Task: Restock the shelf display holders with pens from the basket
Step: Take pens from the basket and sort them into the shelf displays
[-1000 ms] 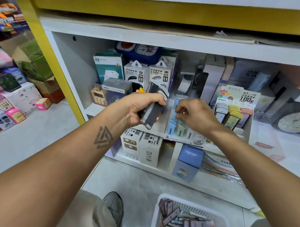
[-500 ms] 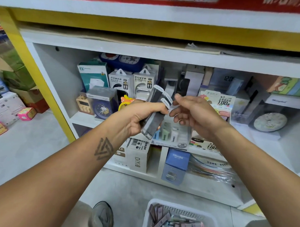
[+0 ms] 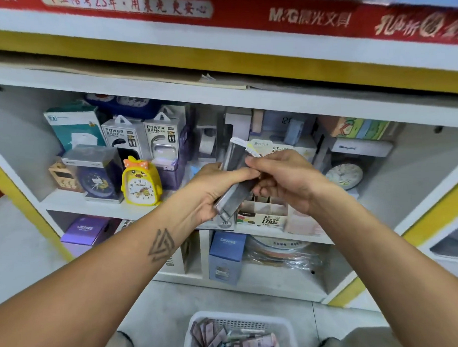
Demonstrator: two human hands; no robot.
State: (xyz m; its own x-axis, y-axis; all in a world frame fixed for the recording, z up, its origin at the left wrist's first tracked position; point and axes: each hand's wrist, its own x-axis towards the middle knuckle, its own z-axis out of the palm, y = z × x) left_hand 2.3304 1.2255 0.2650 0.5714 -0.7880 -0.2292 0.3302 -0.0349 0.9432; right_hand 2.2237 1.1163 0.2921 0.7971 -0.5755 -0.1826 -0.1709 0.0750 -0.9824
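At far left on the upper shelf [image 3: 97,207], a dark clock in a clear case [image 3: 94,176] and a yellow chick-shaped alarm clock [image 3: 140,182] are seen standing side by side, with two white power bank boxes [image 3: 143,139] behind them.

At centre, a stack of slim grey pen packs [image 3: 234,178] is gripped in the left hand [image 3: 214,191], fingers and thumb curled round its lower half. The packs are seen as long, flat, dull grey sleeves with pale upper ends, tilted with the tops leaning right and away; printing on them cannot be read owing to blur. The stack is held in front of the shelf, above a white cardboard display holder [image 3: 263,213].

The right hand [image 3: 285,178] is placed against the upper part of the stack, thumb and forefinger pinched on one pack near its top.

Below centre, on the floor, a white plastic basket [image 3: 243,319] is seen, holding further packs in pink and grey, lying in disorder.

On the right of the shelf, a round white clock face [image 3: 344,176] is noted behind the right wrist.
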